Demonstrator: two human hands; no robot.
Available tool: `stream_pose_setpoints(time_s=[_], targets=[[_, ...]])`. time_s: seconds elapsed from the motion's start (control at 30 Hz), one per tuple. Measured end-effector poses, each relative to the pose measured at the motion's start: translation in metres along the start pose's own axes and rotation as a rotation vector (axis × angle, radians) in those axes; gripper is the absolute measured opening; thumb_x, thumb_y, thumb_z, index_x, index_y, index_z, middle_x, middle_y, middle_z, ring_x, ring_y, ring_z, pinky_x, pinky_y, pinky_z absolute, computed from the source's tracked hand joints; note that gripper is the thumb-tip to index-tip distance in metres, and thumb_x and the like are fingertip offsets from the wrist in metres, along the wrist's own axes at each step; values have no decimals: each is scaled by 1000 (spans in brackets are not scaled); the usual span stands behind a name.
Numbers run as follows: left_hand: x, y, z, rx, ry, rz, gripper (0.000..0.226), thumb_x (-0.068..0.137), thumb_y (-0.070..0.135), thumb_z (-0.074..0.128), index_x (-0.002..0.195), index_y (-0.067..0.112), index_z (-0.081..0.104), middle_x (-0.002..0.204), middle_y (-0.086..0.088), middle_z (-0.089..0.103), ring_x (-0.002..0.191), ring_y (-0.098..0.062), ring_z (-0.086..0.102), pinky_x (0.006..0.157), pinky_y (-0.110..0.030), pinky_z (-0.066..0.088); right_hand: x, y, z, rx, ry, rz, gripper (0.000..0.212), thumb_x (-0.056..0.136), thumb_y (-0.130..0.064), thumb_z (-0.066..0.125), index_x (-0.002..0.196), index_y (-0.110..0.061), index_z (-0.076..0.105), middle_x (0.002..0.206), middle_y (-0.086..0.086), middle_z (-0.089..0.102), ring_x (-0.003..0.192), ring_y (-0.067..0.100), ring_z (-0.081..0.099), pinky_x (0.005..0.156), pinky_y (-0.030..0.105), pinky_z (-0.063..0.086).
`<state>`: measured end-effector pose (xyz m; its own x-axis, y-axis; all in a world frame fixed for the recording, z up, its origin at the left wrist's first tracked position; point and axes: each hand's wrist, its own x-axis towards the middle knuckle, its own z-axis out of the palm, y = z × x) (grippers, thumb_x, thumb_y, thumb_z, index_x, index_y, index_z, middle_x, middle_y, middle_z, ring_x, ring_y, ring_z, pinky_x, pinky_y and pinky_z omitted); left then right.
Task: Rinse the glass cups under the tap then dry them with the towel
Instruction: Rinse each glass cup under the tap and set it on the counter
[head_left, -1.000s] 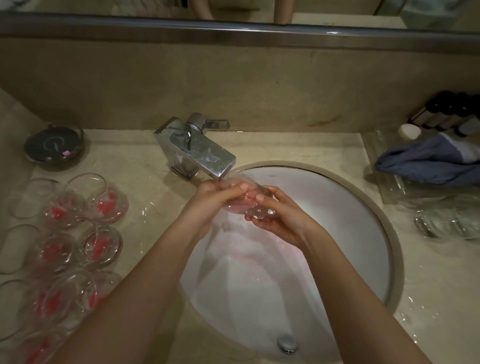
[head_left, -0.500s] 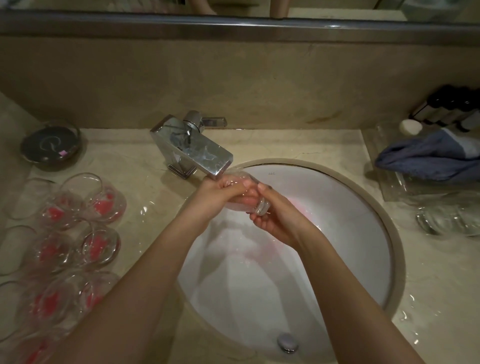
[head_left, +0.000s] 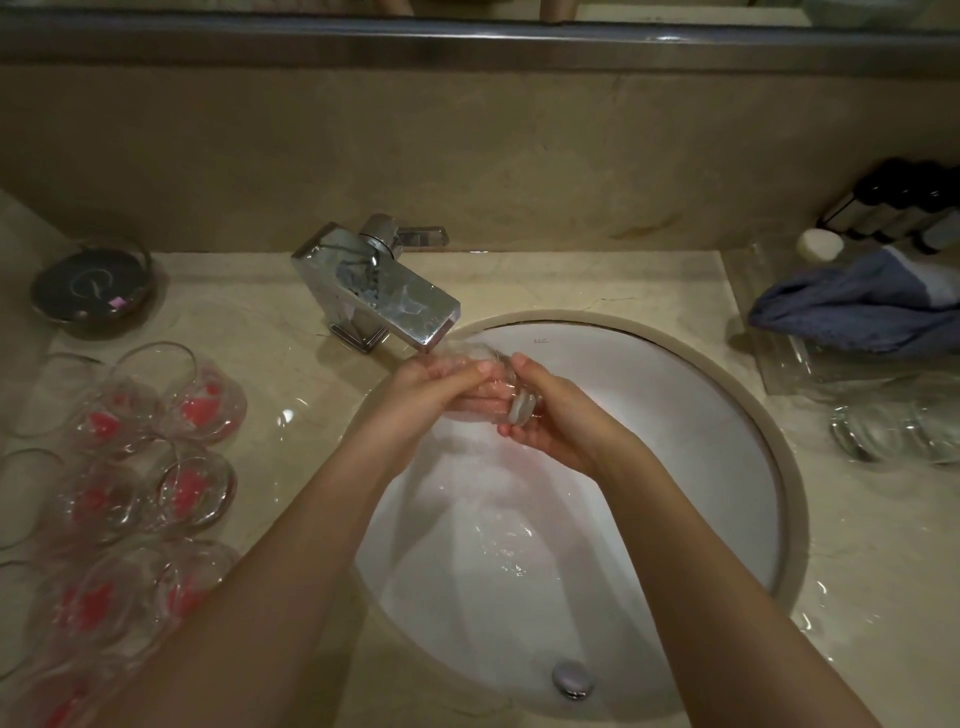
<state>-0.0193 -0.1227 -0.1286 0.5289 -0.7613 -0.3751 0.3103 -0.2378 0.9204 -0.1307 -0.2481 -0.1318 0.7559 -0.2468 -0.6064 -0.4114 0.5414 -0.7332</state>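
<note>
A clear glass cup (head_left: 485, 382) lies on its side under the spout of the chrome tap (head_left: 382, 293), held over the white sink (head_left: 675, 415). My left hand (head_left: 439, 387) wraps over the cup from the left. My right hand (head_left: 550, 415) grips its thick base from the right. Water runs over the cup and my fingers. Several glass cups with red residue (head_left: 140, 457) crowd the counter at the left. A blue-grey towel (head_left: 862, 312) lies on a clear tray at the right, with clean glass cups (head_left: 898, 428) in front of it.
A dark round dish (head_left: 91, 286) sits at the back left. Dark bottles (head_left: 904, 208) and a white soap (head_left: 821, 244) stand at the back right. The sink drain plug (head_left: 571, 678) is near the front. The beige counter around the basin is wet.
The cup has turned in my hands under the tap, its base now facing my right palm. Both hands have shifted slightly up toward the spout.
</note>
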Motion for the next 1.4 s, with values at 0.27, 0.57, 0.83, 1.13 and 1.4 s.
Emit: stream_pose_setpoints(time_s=[0.27, 0.57, 0.83, 1.13, 1.4], targets=[[-6, 3, -2, -1, -38, 20, 14, 90, 9, 61, 99, 9, 73, 94, -8, 77, 86, -24, 74, 84, -25, 56, -5, -4, -10, -42, -82, 31, 32, 93, -34, 59, 118, -13, 62, 114, 18, 66, 92, 23, 71, 81, 32, 60], [-5, 10, 1, -65, -4, 77, 38, 92, 4, 59, 75, 30, 80, 84, -7, 77, 76, -22, 74, 85, -33, 58, -5, 1, -11, -3, -44, -62, 32, 91, -7, 63, 120, -18, 53, 115, 7, 58, 88, 21, 66, 79, 29, 56], [-1, 5, 1, -77, 40, 61, 20, 90, 4, 63, 106, 12, 73, 89, -9, 77, 80, -24, 74, 81, -32, 58, -4, -12, 2, 113, 53, 110, 45, 97, -47, 50, 98, -5, 65, 91, 16, 65, 71, 26, 67, 60, 25, 59], [-3, 6, -2, -99, 0, 99, 13, 81, 14, 68, 87, 17, 79, 95, -15, 75, 86, -29, 73, 91, -42, 55, 1, -3, -4, 40, 4, -107, 28, 94, -17, 62, 120, -9, 60, 106, 11, 67, 91, 21, 69, 71, 24, 55], [-1, 4, -3, -119, 3, 13, 26, 78, 24, 71, 97, 6, 72, 89, -9, 77, 82, -22, 74, 89, -40, 55, -1, -8, -7, -41, 25, -32, 29, 95, -27, 60, 114, -6, 61, 99, 11, 67, 72, 15, 69, 64, 21, 54]])
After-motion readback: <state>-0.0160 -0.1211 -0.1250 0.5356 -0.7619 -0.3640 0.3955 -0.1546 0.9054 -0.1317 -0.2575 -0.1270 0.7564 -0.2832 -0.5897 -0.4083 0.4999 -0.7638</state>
